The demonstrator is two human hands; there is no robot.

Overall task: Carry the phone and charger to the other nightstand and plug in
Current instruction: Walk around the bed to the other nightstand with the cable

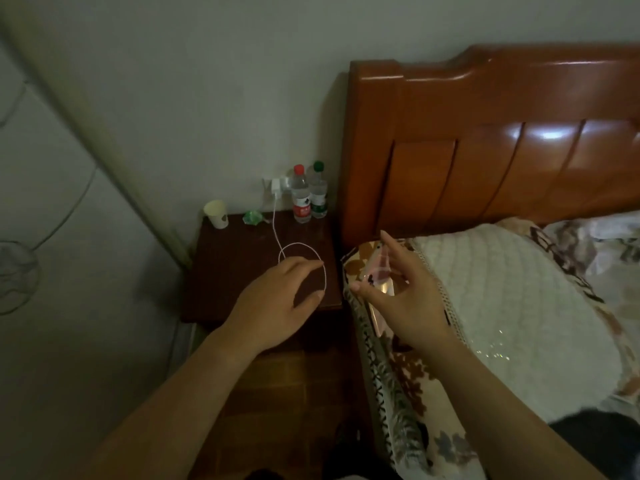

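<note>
At centre frame: dark counter (242,268) beside bed (519,306). White charger (276,186) plugged at wall, upper centre; its cable (304,244) loops across the counter. Left hand (277,299) pinches the cable end, other fingers loose. Right hand (401,289) grips phone (381,268) by its edges, over the bed margin. Phone: rigid, glossy, likely slippery, fragile; hold by sides. Cable: light, limp; best taken near its connector
</note>
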